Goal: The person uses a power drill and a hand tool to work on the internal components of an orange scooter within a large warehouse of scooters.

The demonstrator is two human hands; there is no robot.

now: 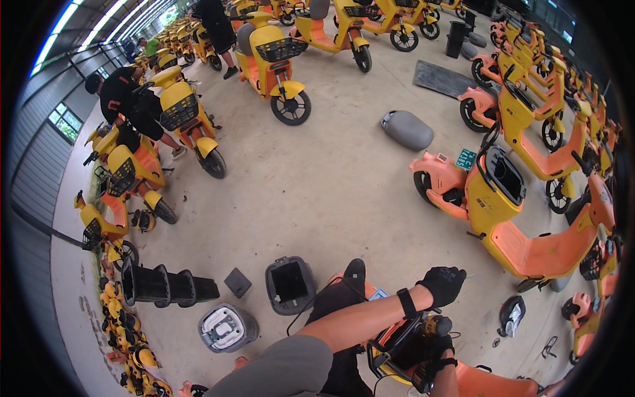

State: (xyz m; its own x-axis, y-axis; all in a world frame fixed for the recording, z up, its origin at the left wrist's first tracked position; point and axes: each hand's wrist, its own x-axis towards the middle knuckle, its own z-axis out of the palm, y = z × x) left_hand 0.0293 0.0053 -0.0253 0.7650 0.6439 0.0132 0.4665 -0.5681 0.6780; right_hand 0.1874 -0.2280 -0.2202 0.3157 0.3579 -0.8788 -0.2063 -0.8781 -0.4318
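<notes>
My left arm reaches across to the right, and my left hand (444, 286), in a black glove, is closed with a thin pale tip sticking out beyond the fingers. Below it, my right hand (440, 347), also gloved in black, grips a cordless drill (435, 324) with an olive-brown body. The drill is over the yellow and orange scooter (486, 382) beside my legs. The scooter's open seat compartment (395, 341) shows a black rim, partly hidden by my arms.
On the floor to the left lie a long black bin-like liner (169, 286), a black open box (290, 284), a grey seat (228, 329) and a flat dark plate (237, 282). Another grey seat (409, 129) lies ahead. Scooters (506, 178) line both sides; a person (126, 99) bends over one.
</notes>
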